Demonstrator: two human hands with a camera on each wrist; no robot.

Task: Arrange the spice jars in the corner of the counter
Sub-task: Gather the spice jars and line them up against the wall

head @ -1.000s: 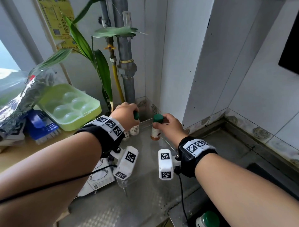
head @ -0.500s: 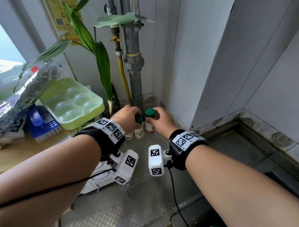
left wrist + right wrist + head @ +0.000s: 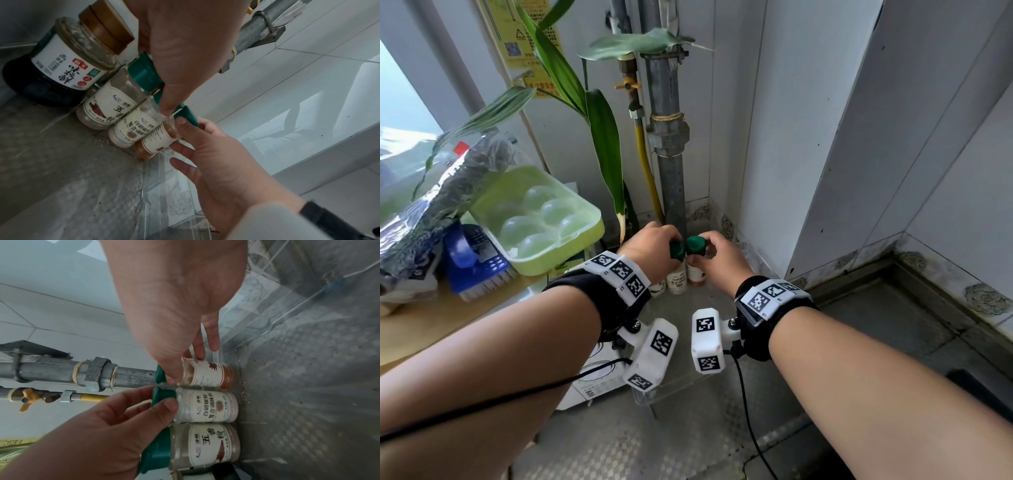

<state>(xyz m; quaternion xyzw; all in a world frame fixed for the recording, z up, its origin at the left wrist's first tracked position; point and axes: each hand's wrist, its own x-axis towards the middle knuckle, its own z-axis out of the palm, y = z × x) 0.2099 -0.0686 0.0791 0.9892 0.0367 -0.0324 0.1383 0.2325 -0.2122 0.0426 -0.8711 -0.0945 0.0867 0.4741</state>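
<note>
On the counter (image 3: 722, 394) corner, my left hand (image 3: 654, 251) pinches the green cap of the white-powder jar (image 3: 207, 405) and my right hand (image 3: 717, 255) grips the orange-powder jar (image 3: 207, 375), both probably light, smooth, easy to tip, so I hold high at the caps.

Bare grey metal tabletop (image 3: 859, 329) lies open at the frame's lower right. Toward the corner, the upright grey steel pipe (image 3: 671, 171) stands just behind three green-capped spice jars (image 3: 205, 405) — packed touching; a clear acrylic panel (image 3: 287, 293) flanks them.
</note>
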